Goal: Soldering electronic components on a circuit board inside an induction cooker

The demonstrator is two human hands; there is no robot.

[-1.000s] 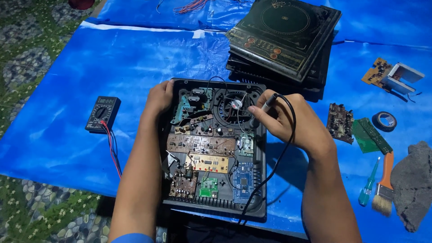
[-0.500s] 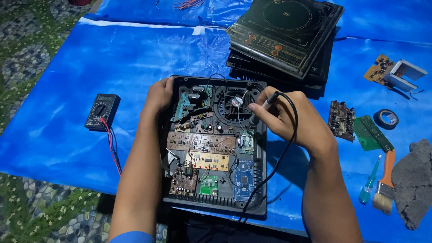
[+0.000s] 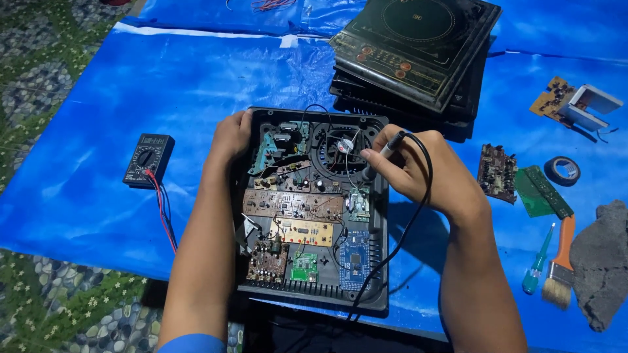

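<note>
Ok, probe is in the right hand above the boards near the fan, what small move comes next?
Probably lower the probe tip straight down onto the small green board just below it. The right hand holds it pen-style beside the fan, the tip looks short of contact, and the left hand steadies the black housing.

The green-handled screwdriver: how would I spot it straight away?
Start at the opened appliance case in the middle of the blue tarp and look right, past the person's right hand. The screwdriver lies beside an orange-handled brush; it alone is slim and translucent green.
</note>
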